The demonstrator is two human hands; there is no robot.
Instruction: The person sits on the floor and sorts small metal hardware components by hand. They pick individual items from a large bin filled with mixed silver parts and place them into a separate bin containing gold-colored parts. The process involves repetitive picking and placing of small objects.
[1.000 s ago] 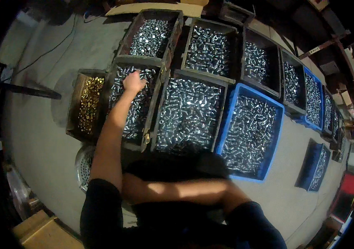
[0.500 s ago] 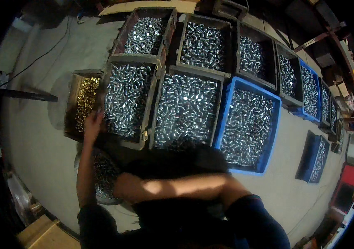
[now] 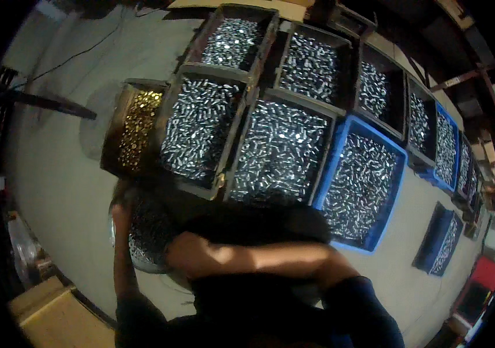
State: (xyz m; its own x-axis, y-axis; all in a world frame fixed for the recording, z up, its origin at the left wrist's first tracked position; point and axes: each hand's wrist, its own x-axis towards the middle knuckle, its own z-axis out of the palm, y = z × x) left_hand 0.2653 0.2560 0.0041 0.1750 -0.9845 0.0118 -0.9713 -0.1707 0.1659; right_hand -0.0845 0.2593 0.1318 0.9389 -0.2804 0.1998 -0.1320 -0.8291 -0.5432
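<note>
My left hand is over the left rim of a round basin low in front of me; dimness and motion blur its fingers. Small metal parts lie dark inside this basin. My right forearm reaches across from the right, and my right hand is at the basin's right side with its fingers hidden in shadow. Just beyond my left hand stands a narrow bin of gold-coloured small fittings. Beside it, a dark-rimmed bin is filled with silver bolt-like pieces.
More dark crates of silver fasteners stand in two rows toward the right. A blue crate is at the near right, and a smaller blue bin is farther right. A dark bar juts in from the left; cardboard lies lower left.
My left hand has drawn back from the bin of gold-coloured fittings to the basin. The view has shifted, so the bins appear farther right. My right arm stays across the front.
</note>
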